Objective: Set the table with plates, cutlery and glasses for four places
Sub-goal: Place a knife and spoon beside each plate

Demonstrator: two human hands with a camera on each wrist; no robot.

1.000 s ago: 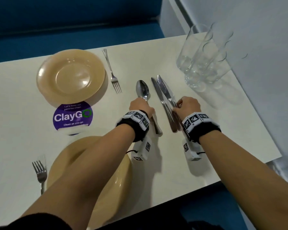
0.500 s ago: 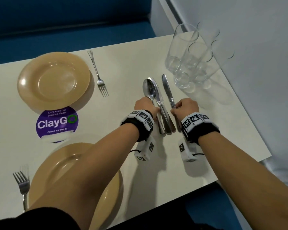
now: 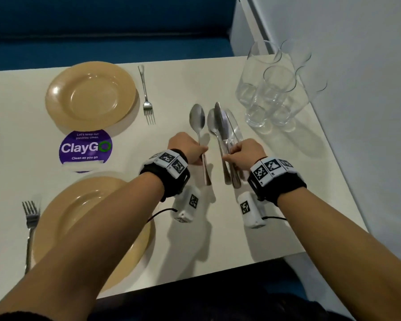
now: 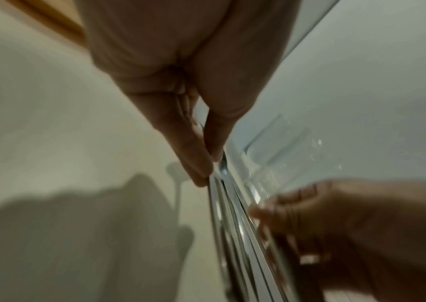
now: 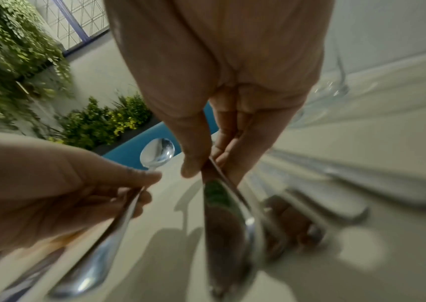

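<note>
My left hand (image 3: 196, 149) grips the handle of a single steel spoon (image 3: 197, 117), bowl pointing away, just above the white table (image 3: 171, 77). Its fingers (image 4: 199, 163) pinch that handle. My right hand (image 3: 233, 151) holds a bunch of cutlery (image 3: 219, 126) close to the right: a second spoon and knives, partly blurred. From the right wrist, the left hand's spoon (image 5: 157, 151) shows on the left, with the right hand's thumb (image 5: 194, 161) on the bunched handles (image 5: 227, 224). Two tan plates, far (image 3: 90, 96) and near (image 3: 63, 218), each have a fork (image 3: 146, 93) (image 3: 29, 218) beside them.
Several empty glasses (image 3: 269, 89) stand clustered at the table's far right, close to the cutlery tips. A purple ClayGo sticker (image 3: 86, 147) lies between the plates. A grey wall (image 3: 368, 112) runs along the right edge; a blue bench (image 3: 102, 31) lies beyond.
The cutlery has been regrouped: my left hand now holds one spoon apart on the left, while the second spoon and the knives are bunched in my right hand.
</note>
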